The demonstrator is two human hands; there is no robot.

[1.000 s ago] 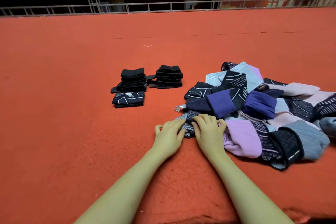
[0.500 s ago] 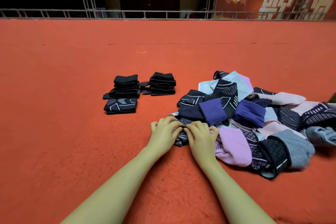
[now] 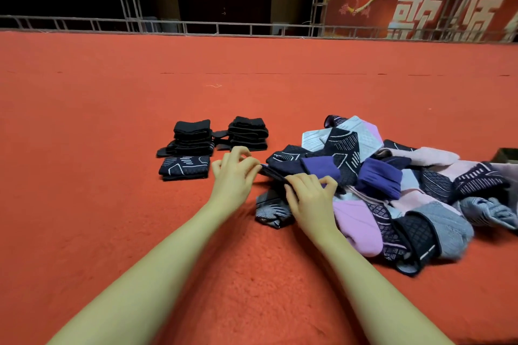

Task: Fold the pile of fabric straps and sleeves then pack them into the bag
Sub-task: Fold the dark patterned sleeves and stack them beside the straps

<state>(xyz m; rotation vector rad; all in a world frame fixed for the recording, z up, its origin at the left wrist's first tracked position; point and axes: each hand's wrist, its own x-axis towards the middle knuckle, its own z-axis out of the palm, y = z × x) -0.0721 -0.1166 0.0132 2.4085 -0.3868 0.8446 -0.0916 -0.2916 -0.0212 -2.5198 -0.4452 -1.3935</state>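
Your left hand pinches one end of a dark strap with curled fingers. Your right hand grips the same strap a bit further along, fingers curled over it. The strap stretches between your two hands, lifted just above a grey sleeve that lies under your right fingers. The big pile sits right beside your right fingers. Two black stacks and one folded patterned piece sit just past your left fingers, on the red carpet.
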